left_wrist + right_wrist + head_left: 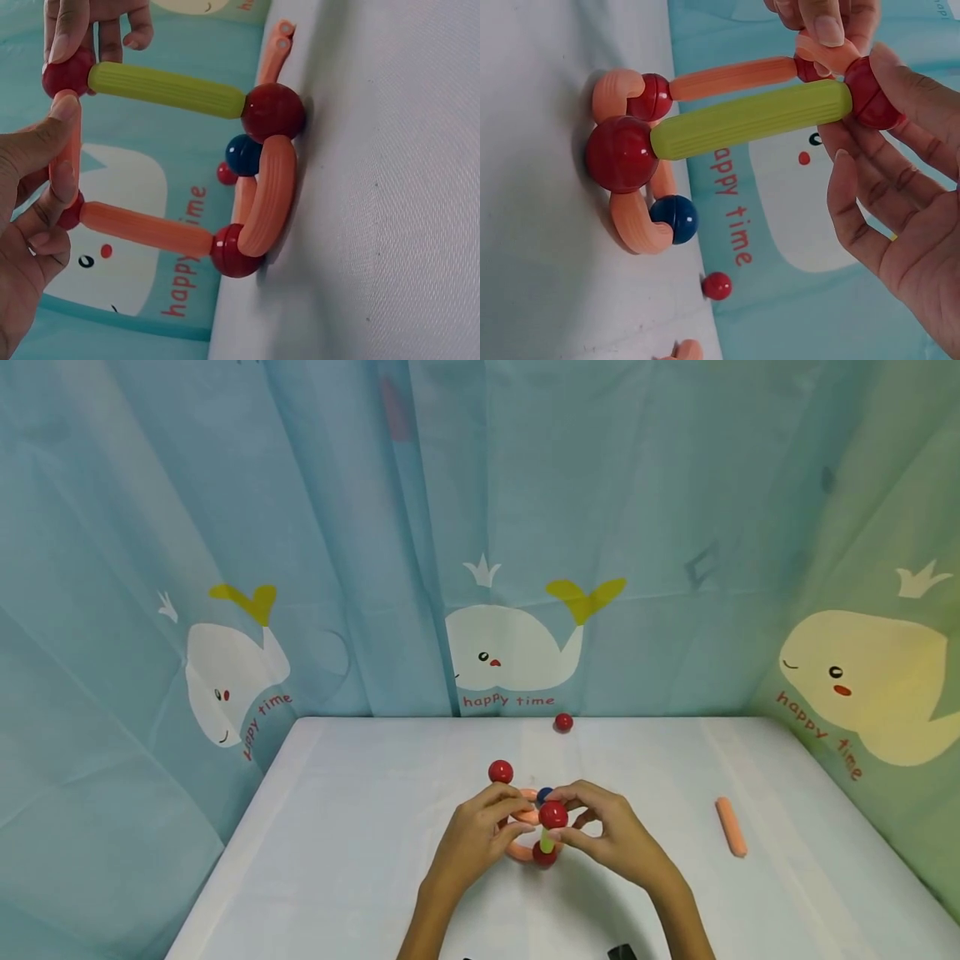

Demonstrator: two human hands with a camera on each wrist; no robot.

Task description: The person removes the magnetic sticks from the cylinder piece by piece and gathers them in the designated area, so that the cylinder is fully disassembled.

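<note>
My left hand [480, 827] pinches an orange curved rod [66, 161] between thumb and fingers. That rod bridges two raised red balls at the top of a small frame. My right hand [611, 833] grips the nearer top ball [553, 815] with thumb and fingers. Below this ball, a yellow-green rod [754, 120] runs upright to a lower red ball [622, 154]. A straight orange rod [146, 229] stands as the other upright, on another red ball [236, 251]. Curved orange rods [637, 225] link the base balls, among them a blue ball [675, 219].
A loose red ball [563, 722] lies by the white table's [337, 827] far edge. Orange rod pieces [731, 827] lie to the right. Behind the table hangs a blue curtain [360, 527] with whale prints. A black object [622, 952] shows at the near edge.
</note>
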